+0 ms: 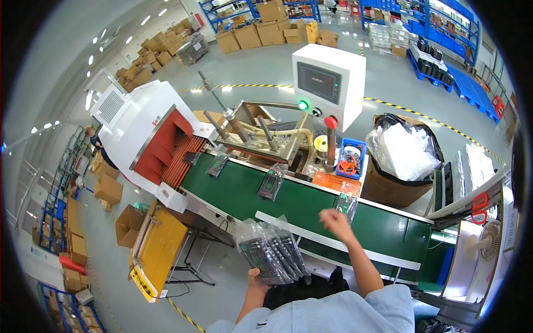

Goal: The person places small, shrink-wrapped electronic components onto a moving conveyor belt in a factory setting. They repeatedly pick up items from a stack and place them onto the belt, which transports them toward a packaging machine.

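My left hand [256,279] grips the lower left edge of a stack of flat dark packs in clear plastic bags [272,252], held in front of my body below the belt's near edge. Over the green conveyor belt [236,186], my right hand [335,223] has its fingers curled in, and I see nothing in them. Just beyond it lies a bagged dark pack [347,204], apart from the fingers as far as I can tell. Further left on the belt rest another bagged pack [272,182] and a smaller-looking one [217,165]. One more pack [191,158] sits by the machine's mouth.
A white tunnel machine [133,127] with red curtain flaps stands at the belt's left end. Behind the belt are a control box with a screen [327,83] and a blue bin with orange-handled scissors [351,158]. A lined waste carton [402,194] and a yellow-topped table [161,244] flank the belt.
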The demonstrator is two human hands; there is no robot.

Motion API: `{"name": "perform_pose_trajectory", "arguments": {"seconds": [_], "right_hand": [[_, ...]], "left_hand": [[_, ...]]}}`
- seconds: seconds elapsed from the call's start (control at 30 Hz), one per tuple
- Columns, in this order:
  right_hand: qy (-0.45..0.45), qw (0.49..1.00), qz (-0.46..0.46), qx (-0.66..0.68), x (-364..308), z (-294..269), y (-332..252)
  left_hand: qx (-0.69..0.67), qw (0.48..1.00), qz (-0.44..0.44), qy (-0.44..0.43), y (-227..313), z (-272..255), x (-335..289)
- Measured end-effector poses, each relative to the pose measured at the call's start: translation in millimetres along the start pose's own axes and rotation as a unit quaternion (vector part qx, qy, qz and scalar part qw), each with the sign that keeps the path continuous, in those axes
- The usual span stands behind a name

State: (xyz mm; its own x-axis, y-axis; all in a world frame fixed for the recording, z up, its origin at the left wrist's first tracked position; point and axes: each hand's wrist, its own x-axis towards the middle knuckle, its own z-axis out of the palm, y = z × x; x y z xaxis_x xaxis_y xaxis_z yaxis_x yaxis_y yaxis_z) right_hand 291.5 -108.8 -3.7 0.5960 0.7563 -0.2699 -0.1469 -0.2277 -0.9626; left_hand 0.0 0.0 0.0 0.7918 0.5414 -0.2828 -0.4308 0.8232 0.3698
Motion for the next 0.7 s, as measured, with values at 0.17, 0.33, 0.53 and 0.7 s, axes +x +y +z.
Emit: {"name": "perform_pose_trajectory", "arguments": {"seconds": [0.17,0.33,0.53,0.7], "right_hand": [[-0.13,0.981,-0.134,-0.048,-55,78,-71],[-0.101,0.979,-0.15,-0.098,-49,85,-78],[-0.165,0.972,-0.142,-0.093,-58,71,-72],[-0.168,0.978,-0.096,-0.083,-73,50,-54]], "left_hand": [[0.016,0.999,-0.03,0.033,19,-8,-6],[-0.028,0.999,0.013,0.016,16,0,-4],[0.007,0.999,0.048,0.021,27,5,-5],[0.001,0.996,0.085,-0.001,28,14,21]]}}
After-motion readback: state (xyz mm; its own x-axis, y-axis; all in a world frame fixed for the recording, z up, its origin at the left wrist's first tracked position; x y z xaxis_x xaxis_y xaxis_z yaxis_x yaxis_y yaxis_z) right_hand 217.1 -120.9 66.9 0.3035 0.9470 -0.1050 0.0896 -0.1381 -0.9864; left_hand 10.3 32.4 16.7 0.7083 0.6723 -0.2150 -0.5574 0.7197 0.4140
